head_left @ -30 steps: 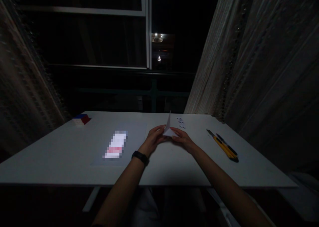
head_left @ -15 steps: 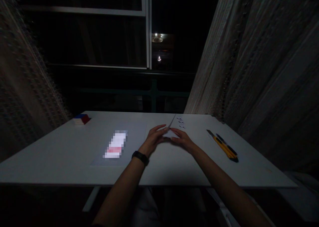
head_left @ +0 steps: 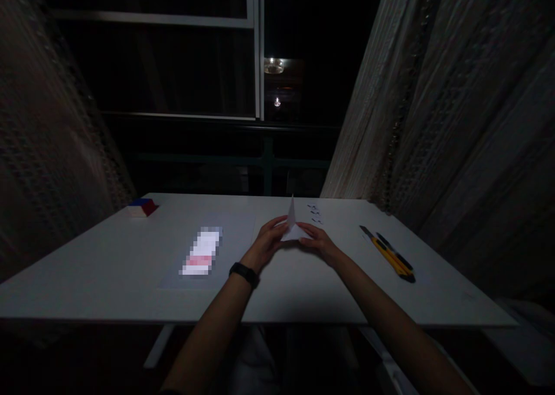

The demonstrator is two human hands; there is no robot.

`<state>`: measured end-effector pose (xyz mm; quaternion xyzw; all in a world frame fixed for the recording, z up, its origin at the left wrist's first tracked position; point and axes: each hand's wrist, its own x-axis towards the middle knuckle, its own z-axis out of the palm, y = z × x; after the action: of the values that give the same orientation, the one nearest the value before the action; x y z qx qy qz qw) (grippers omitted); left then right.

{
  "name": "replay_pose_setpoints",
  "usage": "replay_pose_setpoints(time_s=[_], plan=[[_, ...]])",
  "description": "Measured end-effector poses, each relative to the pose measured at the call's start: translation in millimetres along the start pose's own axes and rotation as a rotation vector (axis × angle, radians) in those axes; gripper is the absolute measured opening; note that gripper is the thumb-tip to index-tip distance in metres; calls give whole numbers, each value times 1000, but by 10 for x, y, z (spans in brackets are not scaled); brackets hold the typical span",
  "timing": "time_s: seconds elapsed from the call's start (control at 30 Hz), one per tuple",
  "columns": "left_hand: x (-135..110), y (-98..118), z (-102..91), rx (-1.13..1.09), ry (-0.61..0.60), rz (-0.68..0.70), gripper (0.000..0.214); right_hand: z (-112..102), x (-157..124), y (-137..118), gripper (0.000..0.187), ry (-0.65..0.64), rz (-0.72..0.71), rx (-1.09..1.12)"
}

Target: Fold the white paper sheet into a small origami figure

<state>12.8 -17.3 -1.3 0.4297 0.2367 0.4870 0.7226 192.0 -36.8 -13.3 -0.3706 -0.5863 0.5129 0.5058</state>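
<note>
A small folded sheet of white paper (head_left: 296,232) is held between my two hands over the middle of the table. One narrow pointed flap stands up from it, and a lower part spreads flat toward me. My left hand (head_left: 269,236), with a black band on the wrist, grips its left side. On the right side, my right hand (head_left: 318,242) has its fingers on top and its thumb at the near edge. Just beyond my right hand lie several small dark binder clips or similar pieces (head_left: 315,213), too dim to name surely.
Left on the white table (head_left: 130,285) lies a lit phone (head_left: 202,252), its screen blurred, on a clear or pale sheet (head_left: 236,233). A yellow utility knife (head_left: 388,256) and a dark pen (head_left: 394,250) lie right. A blue, red and white block (head_left: 142,207) sits back left. Curtains flank the table.
The paper has turned between my hands: its upright flap now leans left and shows its white face, where before it appeared as a thin edge slanting right. Both hands stay almost in place.
</note>
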Motion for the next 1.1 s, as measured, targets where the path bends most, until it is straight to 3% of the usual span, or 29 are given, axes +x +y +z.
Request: replay_pose_setpoints(time_s=[0.47,0.6,0.73,0.9,1.1], plan=[[-32,28,32,-48,-7,10,53,-59,-22,15,44,-14,130,172],[-40,40,48,-43,6,-6,55,-67,-10,22,40,61,142,198],[-32,37,45,-37,21,-5,58,-82,9,4,51,142,197,239],[-6,9,4,-35,-27,-8,66,-113,41,4,50,255,259,278],[7,-22,-26,1,-75,-2,58,-98,46,23,50,244,298,223]])
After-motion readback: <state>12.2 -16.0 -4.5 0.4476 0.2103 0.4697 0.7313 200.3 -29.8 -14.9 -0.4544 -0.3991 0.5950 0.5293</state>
